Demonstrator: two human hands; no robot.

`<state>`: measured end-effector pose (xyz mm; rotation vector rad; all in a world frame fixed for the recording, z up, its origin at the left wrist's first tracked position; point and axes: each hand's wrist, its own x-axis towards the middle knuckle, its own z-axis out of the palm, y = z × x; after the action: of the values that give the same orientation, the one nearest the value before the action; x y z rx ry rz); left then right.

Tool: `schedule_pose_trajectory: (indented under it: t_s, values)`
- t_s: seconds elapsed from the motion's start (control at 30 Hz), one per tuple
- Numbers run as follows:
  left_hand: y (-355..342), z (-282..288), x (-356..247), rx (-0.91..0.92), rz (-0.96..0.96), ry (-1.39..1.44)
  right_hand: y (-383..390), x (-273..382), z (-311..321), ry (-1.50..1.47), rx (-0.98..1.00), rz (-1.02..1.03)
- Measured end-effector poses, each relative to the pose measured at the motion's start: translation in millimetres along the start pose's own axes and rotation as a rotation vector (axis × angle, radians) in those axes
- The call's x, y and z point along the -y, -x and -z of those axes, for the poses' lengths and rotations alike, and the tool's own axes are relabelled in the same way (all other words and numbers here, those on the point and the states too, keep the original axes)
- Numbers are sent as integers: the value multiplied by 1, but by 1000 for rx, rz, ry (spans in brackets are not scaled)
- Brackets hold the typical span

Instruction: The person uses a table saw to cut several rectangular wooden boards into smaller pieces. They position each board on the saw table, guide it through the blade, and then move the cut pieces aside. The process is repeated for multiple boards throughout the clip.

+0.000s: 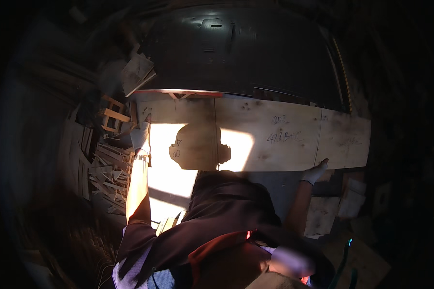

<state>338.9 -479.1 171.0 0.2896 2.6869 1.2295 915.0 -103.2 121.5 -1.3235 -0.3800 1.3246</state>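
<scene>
A long pale plywood board [260, 149] with handwritten marks and two dark lines across it spans the view in front of my body. My left hand [141, 135], in a pale glove that leaves fingertips bare, is closed on its left end. Along the near edge, toward the right, my right hand [316, 172] grips it too, gloved the same way, the thumb lying on the top face. The fingers under the board are hidden. Bright sunlight and a dark shadow fall across its left half.
Beyond the board lies a large dark flat surface [275, 58] with a red edge strip. Scrap wood strips [108, 168] are heaped at the left beside a small wooden frame [115, 115]. Wooden pieces [322, 214] lie at the lower right. Much of the rim is dark.
</scene>
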Motion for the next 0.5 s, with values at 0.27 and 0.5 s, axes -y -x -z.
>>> schedule_pose_trajectory:
  t_s: [0.27, 0.5]
  values:
    - [-149, -91, -104, 177, 55, 304, -37, 28, -136, -84, 115, 136]
    - [-222, -171, -103, 358, -375, -2, -135, -29, -91, -144, -104, -77]
